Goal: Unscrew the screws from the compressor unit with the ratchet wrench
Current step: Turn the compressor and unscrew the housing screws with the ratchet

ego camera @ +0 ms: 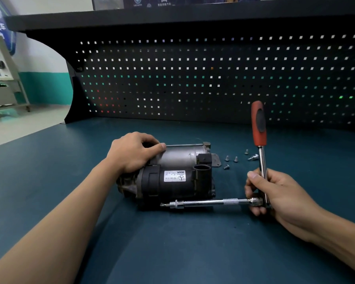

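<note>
Progress looks partial: my right hand (275,193) clamps the ratchet wrench (262,159) by its head, its extension (209,202) reaching the compressor unit (172,189) that my left hand (134,153) grips on the bench (59,181), and several loose screws (235,159) beyond suggest few remain.

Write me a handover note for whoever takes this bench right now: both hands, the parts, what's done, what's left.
Left hand grip: curled over the top of the compressor unit, steadying it on the table.
Right hand grip: holds the ratchet wrench near its head, red handle upright. The extension bar lies level, tip at the unit's lower front edge.
Done: four loose screws lie on the table right of the unit, near a small metal piece.
Left: I cannot tell if the tip sits on a screw. Check, then unscrew what remains.
</note>
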The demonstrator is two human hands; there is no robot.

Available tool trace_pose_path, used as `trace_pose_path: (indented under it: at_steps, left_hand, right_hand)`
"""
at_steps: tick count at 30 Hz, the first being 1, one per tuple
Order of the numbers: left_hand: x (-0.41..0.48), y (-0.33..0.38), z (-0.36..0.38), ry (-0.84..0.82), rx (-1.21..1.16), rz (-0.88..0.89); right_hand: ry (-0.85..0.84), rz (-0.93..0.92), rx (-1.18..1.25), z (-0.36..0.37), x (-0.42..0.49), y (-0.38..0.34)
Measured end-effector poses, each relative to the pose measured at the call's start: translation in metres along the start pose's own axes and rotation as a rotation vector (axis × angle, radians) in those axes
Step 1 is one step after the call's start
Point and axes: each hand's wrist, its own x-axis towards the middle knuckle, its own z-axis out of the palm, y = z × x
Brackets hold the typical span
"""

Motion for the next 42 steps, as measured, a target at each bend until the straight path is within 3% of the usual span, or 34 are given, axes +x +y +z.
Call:
trace_pose_path:
  at_steps: [35,42]
  left_hand:
    - [0.002,0.004,-0.001,-0.007,-0.017,-0.013]
    - [0.001,0.001,0.003,0.011,-0.007,-0.022]
  right_hand:
    - [0.223,0.036,-0.028,0.010,-0.012,0.000]
    - [0.157,0.085,-0.030,0.009,-0.012,-0.001]
